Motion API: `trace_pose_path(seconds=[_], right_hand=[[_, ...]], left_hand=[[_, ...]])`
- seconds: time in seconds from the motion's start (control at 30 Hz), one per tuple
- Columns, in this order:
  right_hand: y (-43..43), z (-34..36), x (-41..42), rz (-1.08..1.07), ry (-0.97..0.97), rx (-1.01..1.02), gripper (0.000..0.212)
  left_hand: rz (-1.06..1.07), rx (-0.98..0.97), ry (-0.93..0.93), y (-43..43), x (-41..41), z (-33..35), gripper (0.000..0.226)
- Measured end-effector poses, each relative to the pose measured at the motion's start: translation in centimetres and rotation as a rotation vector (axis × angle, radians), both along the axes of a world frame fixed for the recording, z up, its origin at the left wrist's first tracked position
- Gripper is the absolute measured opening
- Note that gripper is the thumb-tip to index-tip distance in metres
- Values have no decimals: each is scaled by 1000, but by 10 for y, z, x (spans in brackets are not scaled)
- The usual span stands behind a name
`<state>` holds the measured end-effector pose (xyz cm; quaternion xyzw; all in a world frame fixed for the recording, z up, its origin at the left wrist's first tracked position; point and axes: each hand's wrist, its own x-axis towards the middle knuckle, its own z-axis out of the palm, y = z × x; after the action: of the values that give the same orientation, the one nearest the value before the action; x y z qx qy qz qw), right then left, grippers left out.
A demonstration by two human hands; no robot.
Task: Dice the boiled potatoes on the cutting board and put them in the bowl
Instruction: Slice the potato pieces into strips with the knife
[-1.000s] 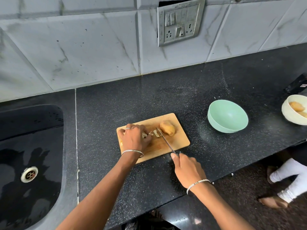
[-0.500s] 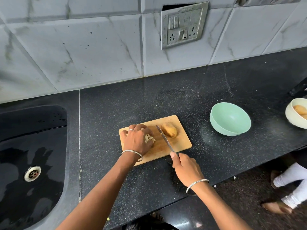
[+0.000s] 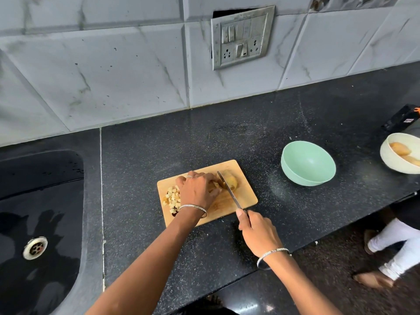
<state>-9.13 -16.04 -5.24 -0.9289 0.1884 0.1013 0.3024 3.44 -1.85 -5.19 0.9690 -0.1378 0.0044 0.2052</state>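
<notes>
Knife (image 3: pixel 228 189) handle buried in grip of right hand (image 3: pixel 259 234); fingers of left hand (image 3: pixel 198 190) curled round half-hidden potato (image 3: pixel 232 181).

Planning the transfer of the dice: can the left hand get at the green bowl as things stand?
Probably not directly. The left hand holds a potato piece, and the knife in the right hand lies across its way to the green bowl.
</notes>
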Motion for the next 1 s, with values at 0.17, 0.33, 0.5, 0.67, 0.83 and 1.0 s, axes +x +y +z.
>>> trace_pose_path(seconds=[0.17, 0.33, 0.5, 0.67, 0.83, 1.0], right_hand=[[1, -2, -3, -3, 8, 11, 51], [4, -7, -3, -6, 21, 21, 52], [10, -8, 0, 2, 38, 13, 53], [16, -6, 2, 8, 38, 12, 51], [21, -3, 1, 36, 58, -23, 49], [28, 3, -1, 46, 50, -128, 47]], left_hand=[[25, -21, -17, 2, 3, -3, 19], [39, -6, -5, 11, 2, -7, 22], [63, -8, -2, 17, -1, -8, 31], [88, 8, 27, 17, 0, -5, 26], [115, -9, 29, 14, 0, -6, 17], [127, -10, 29, 12, -1, -6, 14]])
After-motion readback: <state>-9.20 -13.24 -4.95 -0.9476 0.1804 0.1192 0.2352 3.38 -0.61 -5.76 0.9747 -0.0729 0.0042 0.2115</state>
